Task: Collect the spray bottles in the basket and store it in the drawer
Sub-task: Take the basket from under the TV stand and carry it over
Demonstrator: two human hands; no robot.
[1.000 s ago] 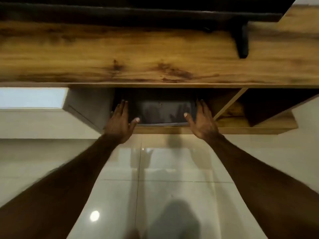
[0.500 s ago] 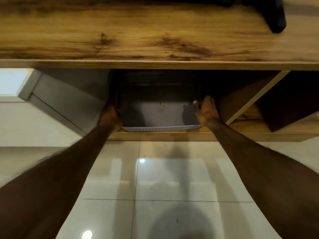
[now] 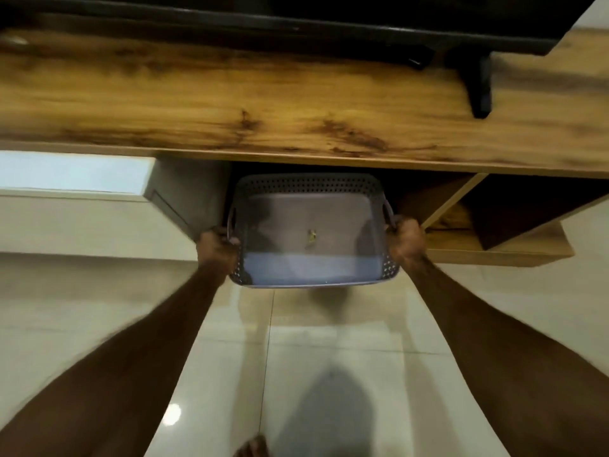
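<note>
Head cam: both hands grip the basket (image 3: 309,232) by its side handles, left hand (image 3: 216,245) on its left rim, right hand (image 3: 407,240) on its right, probably to keep it level. It's empty, half out of the cabinet (image 3: 296,103) opening's front edge, over the floor (image 3: 99,291).

A long wooden counter (image 3: 296,103) with dark grain streaks spans the far part of the scene. On it at the far edge stands a black screen (image 3: 329,14), one black foot (image 3: 481,90) resting on the wood to the right. Below the counter to the right, an open wooden shelf compartment (image 3: 494,219) sits behind a slanted divider. To the left hangs a grey cabinet door (image 3: 188,196). Glossy pale floor tiles (image 3: 329,341) fill the near area, with a bright light reflection (image 3: 173,413) near left.
</note>
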